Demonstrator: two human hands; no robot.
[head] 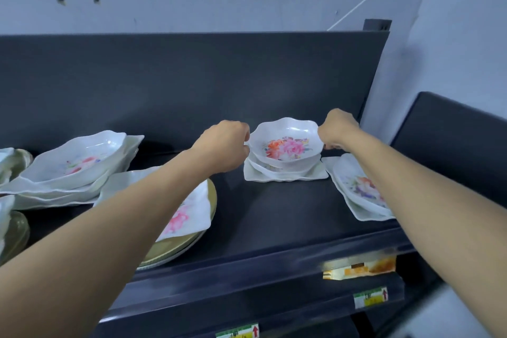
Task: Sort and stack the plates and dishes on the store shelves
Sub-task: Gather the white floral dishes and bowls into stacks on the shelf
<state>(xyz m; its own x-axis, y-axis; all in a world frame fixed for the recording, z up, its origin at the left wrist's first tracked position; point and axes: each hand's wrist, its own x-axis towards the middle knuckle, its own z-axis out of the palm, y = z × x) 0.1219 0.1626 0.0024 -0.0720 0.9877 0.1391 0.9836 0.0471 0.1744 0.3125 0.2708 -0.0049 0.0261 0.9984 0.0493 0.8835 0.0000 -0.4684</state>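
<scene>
head view: left hand and right hand apparently pinch floral bowl; plate stack just beside.

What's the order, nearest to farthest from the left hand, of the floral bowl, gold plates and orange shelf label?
1. floral bowl, gripped by the left hand
2. gold plates, front left
3. orange shelf label, front edge, right

A white wavy bowl with pink and orange flowers sits on a small pile at the back of the shelf. The left hand and right hand hold its rim. White flower plates lie in a left pile and a right pile. A square plate lies on gold plates.
</scene>
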